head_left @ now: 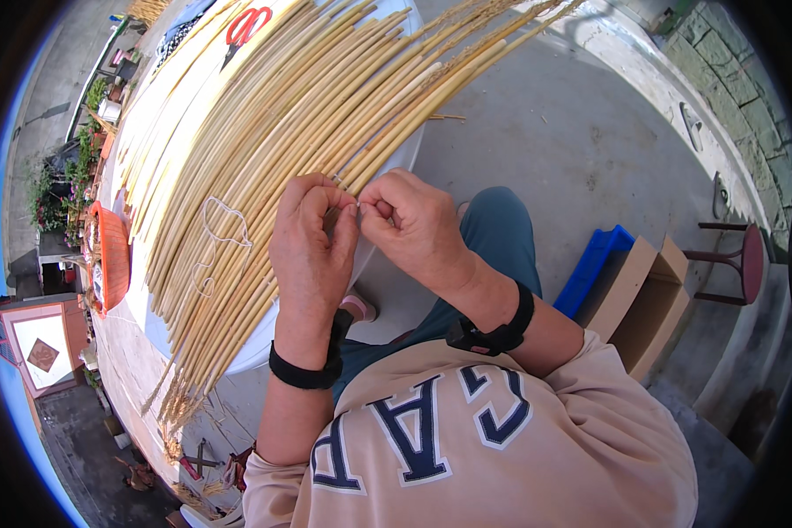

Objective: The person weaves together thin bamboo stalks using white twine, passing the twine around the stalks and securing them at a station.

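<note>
A wide row of long pale straw stalks (pixel 273 123) lies side by side across a white round table (pixel 253 348). At the row's near edge my left hand (pixel 311 246) is closed in a pinch, thumb against forefinger. My right hand (pixel 416 231) pinches just beside it, and the fingertips of both nearly meet. A bit of white string shows at the stalks by my left fingers; the string's end between the fingertips is mostly hidden. More white string (pixel 224 239) lies in loose loops over the stalks left of my left hand. Red-handled scissors (pixel 245 28) rest at the far side.
An orange basket (pixel 112 260) stands left of the table. On the right are a blue crate (pixel 594 268), an open cardboard box (pixel 651 308) and a dark red stool (pixel 750 264). My knee (pixel 502 233) is beside the table's near edge. Potted plants (pixel 75 176) line the far left.
</note>
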`<state>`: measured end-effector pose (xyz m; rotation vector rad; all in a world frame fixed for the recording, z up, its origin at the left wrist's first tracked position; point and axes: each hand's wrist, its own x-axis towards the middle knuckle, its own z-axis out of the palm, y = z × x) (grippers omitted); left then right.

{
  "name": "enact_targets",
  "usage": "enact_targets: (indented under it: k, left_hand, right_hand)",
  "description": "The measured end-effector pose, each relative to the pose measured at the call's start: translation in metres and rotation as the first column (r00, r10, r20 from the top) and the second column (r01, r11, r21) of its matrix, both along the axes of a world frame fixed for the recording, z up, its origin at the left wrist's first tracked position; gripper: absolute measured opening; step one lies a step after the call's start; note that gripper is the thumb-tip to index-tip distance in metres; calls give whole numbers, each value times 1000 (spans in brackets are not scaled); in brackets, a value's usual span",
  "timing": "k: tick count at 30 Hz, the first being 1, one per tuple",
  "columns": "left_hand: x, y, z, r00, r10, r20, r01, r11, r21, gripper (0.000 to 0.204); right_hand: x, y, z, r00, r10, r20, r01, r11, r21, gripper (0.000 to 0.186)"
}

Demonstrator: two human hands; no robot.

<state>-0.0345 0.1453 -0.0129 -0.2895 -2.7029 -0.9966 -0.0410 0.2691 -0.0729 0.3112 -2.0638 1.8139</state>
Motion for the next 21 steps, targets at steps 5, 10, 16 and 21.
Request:
enact_targets:
  k: [5, 10, 16, 21]
  left_hand:
    - [-1, -1, -1, 1000, -11, 7, 10, 999, 41, 6]
    - [-1, -1, 1, 1000, -2, 30, 0, 997, 79, 6]
    - [0, -1, 1, 1000, -10, 25, 9, 999, 52, 7]
    - [0, -1, 2, 999, -5, 39, 3, 999, 53, 7]
  right_hand:
    - [-1, -1, 1, 994, -45, -99, 54, 995, 85, 11]
    - [4, 2, 1, 997, -54, -53, 52, 998, -42, 12]
    - [0, 3, 3, 979, -68, -193, 76, 997, 33, 13]
    - [-4, 4, -2, 963, -46, -267, 71, 994, 86, 13]
